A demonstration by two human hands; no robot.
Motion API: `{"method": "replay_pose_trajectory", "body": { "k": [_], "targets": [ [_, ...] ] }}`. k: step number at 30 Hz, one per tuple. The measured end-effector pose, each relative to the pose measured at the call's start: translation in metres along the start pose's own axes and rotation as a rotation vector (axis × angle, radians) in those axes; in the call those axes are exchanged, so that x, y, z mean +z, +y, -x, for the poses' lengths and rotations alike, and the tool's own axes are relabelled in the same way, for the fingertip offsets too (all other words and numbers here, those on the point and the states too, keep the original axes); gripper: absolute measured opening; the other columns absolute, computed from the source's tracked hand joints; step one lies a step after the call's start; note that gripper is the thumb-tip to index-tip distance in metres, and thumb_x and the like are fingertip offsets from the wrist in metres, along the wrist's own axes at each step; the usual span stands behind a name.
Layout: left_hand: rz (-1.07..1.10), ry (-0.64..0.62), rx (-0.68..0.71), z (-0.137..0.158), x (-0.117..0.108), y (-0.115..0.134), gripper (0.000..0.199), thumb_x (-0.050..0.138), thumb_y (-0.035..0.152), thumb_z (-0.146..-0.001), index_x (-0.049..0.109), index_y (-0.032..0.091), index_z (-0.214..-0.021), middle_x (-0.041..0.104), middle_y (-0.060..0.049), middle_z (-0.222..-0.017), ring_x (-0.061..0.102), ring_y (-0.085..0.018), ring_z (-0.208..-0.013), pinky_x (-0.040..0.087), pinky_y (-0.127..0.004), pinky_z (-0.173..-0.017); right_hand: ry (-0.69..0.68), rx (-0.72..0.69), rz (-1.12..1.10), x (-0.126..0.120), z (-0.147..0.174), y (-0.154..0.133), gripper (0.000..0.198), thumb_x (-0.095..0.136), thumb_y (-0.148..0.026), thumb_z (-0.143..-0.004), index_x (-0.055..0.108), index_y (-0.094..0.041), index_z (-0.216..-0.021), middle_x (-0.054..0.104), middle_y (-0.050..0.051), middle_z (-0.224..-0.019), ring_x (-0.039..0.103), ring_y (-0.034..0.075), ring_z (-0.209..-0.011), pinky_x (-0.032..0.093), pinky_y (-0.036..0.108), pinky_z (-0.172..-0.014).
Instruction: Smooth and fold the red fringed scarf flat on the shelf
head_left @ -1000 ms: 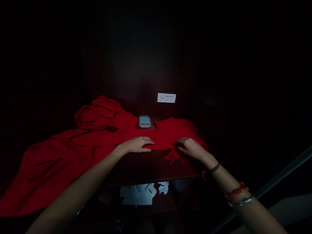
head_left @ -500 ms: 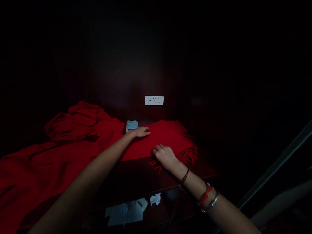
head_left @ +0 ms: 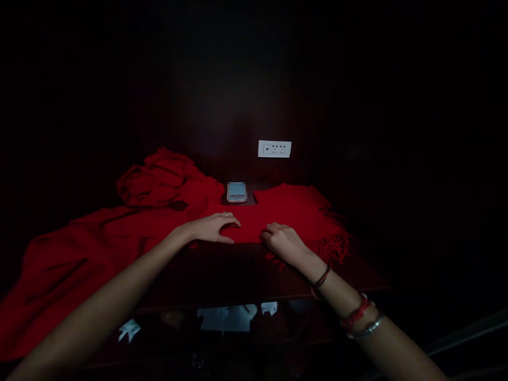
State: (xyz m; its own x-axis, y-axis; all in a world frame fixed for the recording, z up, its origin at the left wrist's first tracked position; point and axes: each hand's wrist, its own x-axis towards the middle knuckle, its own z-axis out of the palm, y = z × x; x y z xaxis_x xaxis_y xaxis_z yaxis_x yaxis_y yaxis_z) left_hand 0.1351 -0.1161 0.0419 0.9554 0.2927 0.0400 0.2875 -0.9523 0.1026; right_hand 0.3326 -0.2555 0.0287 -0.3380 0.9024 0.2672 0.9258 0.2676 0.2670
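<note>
A red fringed scarf (head_left: 296,209) lies spread along a dark wooden surface, its tassels hanging at the right end and a bunched heap of it at the left. My left hand (head_left: 212,227) rests on the scarf's narrower middle, thumb and fingers apart, with a ring on one finger. My right hand (head_left: 283,241) is at the near edge of the scarf, its fingers curled together on the cloth. The fold under those fingers is partly hidden. Bracelets circle my right wrist and forearm.
Behind the scarf lies a phone (head_left: 237,191) with a lit screen. A white wall socket (head_left: 274,148) sits on the dark back panel. On a lower shelf are a pale flat packet (head_left: 228,318) and crumpled white papers (head_left: 269,307). Deep shadow covers both sides.
My left hand has come back from beside the phone towards the near edge of the scarf, its fingers spreading. My right hand stays at that edge. The view has shifted left.
</note>
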Motion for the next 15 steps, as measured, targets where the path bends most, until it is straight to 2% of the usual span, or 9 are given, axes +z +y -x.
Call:
{"method": "replay_pose_trajectory", "body": {
  "k": [3,6,8,12,15],
  "targets": [
    [-0.051,0.009,0.017,0.014,0.003,0.003,0.036,0.049,0.028,-0.071,0.048,0.019,-0.106,0.050,-0.004,-0.106,0.044,-0.018,-0.100,0.031,-0.027,-0.088,-0.004,-0.085,0.005,0.004,-0.012,0.000,0.019,0.039,-0.018,-0.082,0.058,-0.015,-0.083,0.056,0.007,-0.082,0.048,0.016,-0.079,0.035,0.027,-0.069],
    [-0.106,0.024,0.036,0.015,0.002,0.007,0.037,0.046,0.014,-0.068,0.048,0.019,-0.105,0.052,-0.004,-0.102,0.048,-0.017,-0.094,0.035,-0.025,-0.082,0.005,-0.101,-0.020,0.009,-0.015,0.004,0.021,0.038,-0.020,-0.083,0.058,-0.015,-0.083,0.057,0.007,-0.080,0.048,0.014,-0.077,0.034,0.025,-0.070],
    [-0.115,0.029,0.037,0.015,0.001,0.010,0.037,0.045,0.014,-0.069,0.048,0.020,-0.106,0.053,-0.004,-0.101,0.049,-0.017,-0.092,0.036,-0.025,-0.080,0.026,-0.102,-0.051,0.012,-0.014,0.007,0.021,0.038,-0.021,-0.083,0.058,-0.015,-0.083,0.057,0.006,-0.080,0.048,0.013,-0.076,0.034,0.025,-0.071],
    [-0.142,0.054,0.015,0.015,0.000,0.016,0.036,0.047,0.031,-0.073,0.046,0.021,-0.108,0.052,-0.004,-0.102,0.050,-0.018,-0.091,0.037,-0.026,-0.076,0.082,-0.093,-0.088,0.015,-0.011,0.007,0.022,0.038,-0.024,-0.083,0.059,-0.016,-0.084,0.057,0.006,-0.080,0.049,0.013,-0.075,0.034,0.025,-0.071],
    [-0.209,0.059,-0.003,0.013,0.004,0.017,0.030,0.044,0.023,-0.073,0.049,0.022,-0.102,0.053,-0.005,-0.100,0.051,-0.019,-0.089,0.038,-0.026,-0.072,0.109,-0.097,-0.074,0.015,-0.013,0.002,0.023,0.037,-0.025,-0.084,0.058,-0.016,-0.087,0.057,0.006,-0.081,0.048,0.014,-0.079,0.033,0.025,-0.072]
  ]
}}
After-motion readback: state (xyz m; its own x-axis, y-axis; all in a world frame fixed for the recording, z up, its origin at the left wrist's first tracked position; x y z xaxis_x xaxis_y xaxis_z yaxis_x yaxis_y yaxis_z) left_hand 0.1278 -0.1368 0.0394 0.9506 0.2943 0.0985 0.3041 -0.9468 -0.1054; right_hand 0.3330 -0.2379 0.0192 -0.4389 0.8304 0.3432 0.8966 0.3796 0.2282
